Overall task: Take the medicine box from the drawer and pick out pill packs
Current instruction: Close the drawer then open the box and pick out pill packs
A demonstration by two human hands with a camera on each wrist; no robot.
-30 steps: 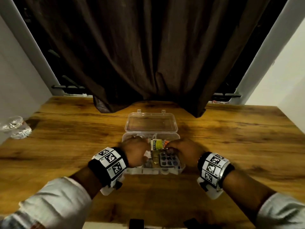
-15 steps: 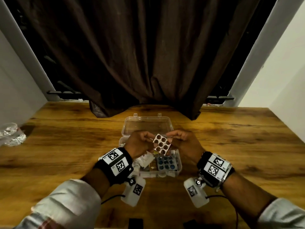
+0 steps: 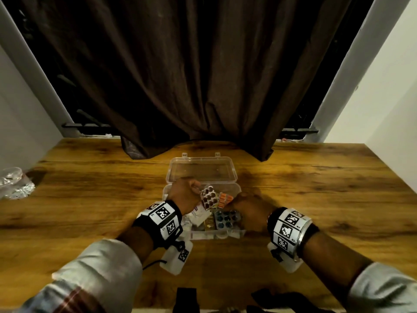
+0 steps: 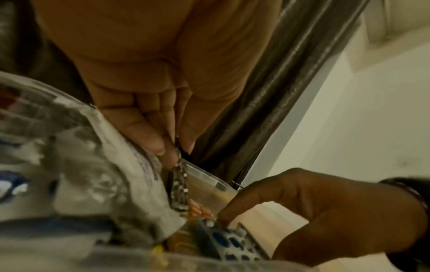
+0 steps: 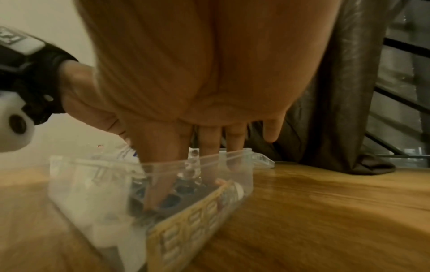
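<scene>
The clear plastic medicine box lies open on the wooden table, its lid folded back. My left hand pinches a blister pack of brown pills by its edge, just above the box. In the left wrist view this brown pack shows edge-on below my left hand. My right hand reaches down into the box, fingers fairly straight, their tips on a blue pill pack beside an orange pill pack. White sachets fill the box's left side.
A dark brown curtain hangs behind the box and brushes the table's back edge. Crumpled clear plastic sits at the far left. Black objects lie at the front edge. White walls stand on both sides.
Both hands lifted the brown pill pack out of the box. The right hand has since let go of it and gone back down into the box, while the left keeps hold.
</scene>
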